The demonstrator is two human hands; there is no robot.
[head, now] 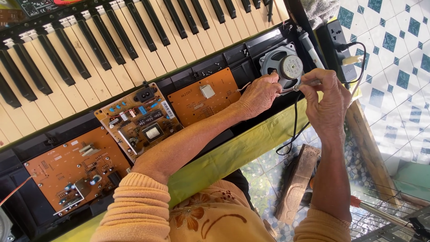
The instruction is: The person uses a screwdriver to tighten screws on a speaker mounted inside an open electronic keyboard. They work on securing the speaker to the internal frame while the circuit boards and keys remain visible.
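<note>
An opened electronic keyboard point(112, 40) lies across the view, its black lower case exposed. A round grey speaker point(283, 64) sits at the case's right end. My left hand point(259, 94) pinches a thin wire beside the speaker's lower left rim. My right hand point(326, 96) holds a slim metal tool whose tip touches the speaker near its magnet; a black cord point(295, 121) hangs down from it. Which tool it is, I cannot tell.
Three orange circuit boards lie in the case: a small one point(204, 96), a populated one point(139, 120) and a large one point(74, 170). A black power strip point(337, 42) stands at the right. A wooden block point(299, 179) lies on the tiled floor below.
</note>
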